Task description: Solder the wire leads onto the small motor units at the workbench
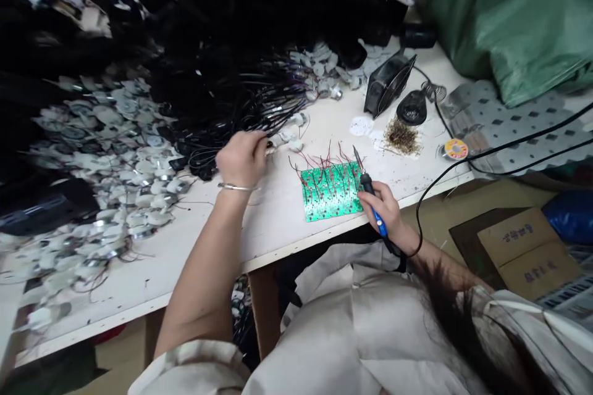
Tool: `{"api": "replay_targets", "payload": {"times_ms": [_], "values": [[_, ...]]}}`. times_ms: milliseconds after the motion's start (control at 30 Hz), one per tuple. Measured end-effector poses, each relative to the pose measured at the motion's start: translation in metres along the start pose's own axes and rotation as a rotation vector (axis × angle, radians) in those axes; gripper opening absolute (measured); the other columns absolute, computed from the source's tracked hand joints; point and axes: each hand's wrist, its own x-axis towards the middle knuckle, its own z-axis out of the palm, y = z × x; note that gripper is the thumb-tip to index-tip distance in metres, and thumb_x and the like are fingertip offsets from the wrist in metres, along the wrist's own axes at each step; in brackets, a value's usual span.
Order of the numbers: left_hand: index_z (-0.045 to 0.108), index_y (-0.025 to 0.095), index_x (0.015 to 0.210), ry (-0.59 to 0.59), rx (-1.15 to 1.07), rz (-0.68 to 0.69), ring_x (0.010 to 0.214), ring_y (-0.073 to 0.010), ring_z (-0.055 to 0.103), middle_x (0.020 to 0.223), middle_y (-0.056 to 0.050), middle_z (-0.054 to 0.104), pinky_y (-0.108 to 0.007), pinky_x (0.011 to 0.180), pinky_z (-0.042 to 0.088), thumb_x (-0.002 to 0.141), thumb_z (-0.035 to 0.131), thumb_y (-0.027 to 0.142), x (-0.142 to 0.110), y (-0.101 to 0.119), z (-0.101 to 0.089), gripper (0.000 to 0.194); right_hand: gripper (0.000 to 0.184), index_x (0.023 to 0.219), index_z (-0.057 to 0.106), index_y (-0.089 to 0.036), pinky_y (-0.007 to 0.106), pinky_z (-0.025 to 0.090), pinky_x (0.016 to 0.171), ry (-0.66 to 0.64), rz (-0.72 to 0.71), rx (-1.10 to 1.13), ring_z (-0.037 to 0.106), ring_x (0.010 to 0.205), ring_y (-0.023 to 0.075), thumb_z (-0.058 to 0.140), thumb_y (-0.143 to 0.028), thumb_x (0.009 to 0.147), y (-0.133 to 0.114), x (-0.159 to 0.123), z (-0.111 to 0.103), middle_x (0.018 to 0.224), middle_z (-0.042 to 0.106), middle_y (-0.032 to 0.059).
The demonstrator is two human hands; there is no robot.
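My right hand [383,207] grips a soldering iron [376,213] with a black and blue handle, its metal tip pointing up and away over the right edge of a green circuit board [331,197]. Red and black wires stick up from that board, which lies flat on the table. My left hand [243,157], with a bracelet at the wrist, is closed beside a bundle of black cables [273,105]. Its fingertips are mostly hidden, so what they pinch cannot be made out. Small white round parts [290,134] lie just right of it.
White round parts with thin wires [125,111] are heaped at the left. Behind the board stand a black fan [390,83] and a black iron stand [412,108], near brown solder debris [402,136]. A solder spool [456,149] and a green bag [519,24] are right.
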Motion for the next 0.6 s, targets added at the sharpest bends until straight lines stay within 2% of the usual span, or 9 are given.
{"api": "replay_targets", "payload": {"times_ms": [100,167,233,300,367,433,500,567,600], "values": [[0.076,0.016,0.11,0.349,-0.3,-0.292,0.074,-0.017,0.068,0.088,-0.005,0.074,-0.035,0.072,0.058,0.093,0.063,0.048,0.017,-0.001,-0.021,0.039,0.028,0.126,0.067,-0.028,0.026,0.059,0.066,0.078,-0.132,-0.025,0.07,0.083,0.0141,0.057,-0.02,0.101,0.0,0.002,-0.001,0.113,0.067,0.0089],[0.075,0.014,0.112,0.433,-0.418,-0.344,0.068,-0.0135,0.066,0.088,-0.002,0.072,-0.035,0.068,0.06,0.094,0.065,0.054,0.018,0.011,-0.036,0.045,0.031,0.128,0.065,-0.029,0.024,0.058,0.063,0.086,-0.182,-0.026,0.067,0.076,0.0117,0.057,-0.017,0.1,-0.002,0.005,-0.001,0.112,0.066,0.0078],[0.077,0.016,0.109,0.402,-0.342,-0.186,0.081,-0.0154,0.07,0.093,-0.002,0.074,-0.037,0.079,0.061,0.099,0.064,0.048,0.009,0.027,-0.044,0.036,0.033,0.129,0.065,-0.03,0.023,0.057,0.063,0.08,-0.203,-0.02,0.066,0.074,0.0101,0.057,-0.015,0.1,-0.004,0.009,-0.001,0.114,0.065,0.0073],[0.078,0.018,0.1,0.343,-0.242,-0.024,0.088,-0.0169,0.071,0.092,-0.003,0.077,-0.036,0.084,0.058,0.099,0.061,0.037,-0.004,0.04,-0.038,0.026,0.033,0.128,0.065,-0.03,0.023,0.058,0.064,0.072,-0.221,-0.005,0.067,0.075,0.0095,0.058,-0.015,0.1,-0.007,0.012,-0.003,0.116,0.064,0.0071],[0.075,0.018,0.085,0.196,-0.234,-0.039,0.078,-0.016,0.067,0.08,-0.004,0.073,-0.032,0.075,0.055,0.093,0.061,0.033,-0.017,0.044,-0.022,0.022,0.031,0.126,0.066,-0.029,0.024,0.061,0.069,0.066,-0.214,0.006,0.07,0.08,0.0111,0.059,-0.015,0.099,-0.008,0.014,-0.008,0.117,0.064,0.0076],[0.071,0.019,0.078,0.083,-0.262,-0.163,0.071,-0.0156,0.062,0.074,-0.004,0.067,-0.03,0.069,0.053,0.086,0.06,0.031,-0.023,0.043,-0.006,0.017,0.031,0.125,0.067,-0.027,0.029,0.064,0.078,0.1,-0.189,-0.01,0.073,0.093,0.0162,0.06,-0.015,0.098,-0.006,0.016,-0.019,0.114,0.068,0.0087],[0.071,0.018,0.084,0.131,-0.328,-0.259,0.072,-0.0149,0.061,0.077,-0.003,0.068,-0.029,0.07,0.053,0.085,0.061,0.03,-0.021,0.043,0.0,0.016,0.028,0.124,0.067,-0.027,0.037,0.065,0.086,0.213,-0.174,-0.048,0.074,0.101,0.021,0.061,-0.018,0.098,-0.001,0.018,-0.034,0.106,0.074,0.0081],[0.073,0.016,0.093,0.256,-0.435,-0.253,0.072,-0.0126,0.062,0.082,-0.002,0.071,-0.027,0.07,0.052,0.089,0.064,0.031,-0.016,0.049,-0.006,0.018,0.02,0.117,0.068,-0.026,0.04,0.065,0.083,0.381,-0.119,-0.064,0.076,0.09,0.0214,0.063,-0.025,0.098,0.009,0.019,-0.052,0.093,0.077,0.005],[0.075,0.015,0.096,0.282,-0.479,-0.205,0.07,-0.0111,0.061,0.082,-0.001,0.072,-0.025,0.068,0.051,0.091,0.067,0.032,-0.014,0.053,-0.011,0.019,0.016,0.113,0.069,-0.025,0.039,0.065,0.077,0.462,-0.039,-0.056,0.076,0.08,0.02,0.064,-0.029,0.098,0.014,0.02,-0.06,0.086,0.077,0.0028]]}}
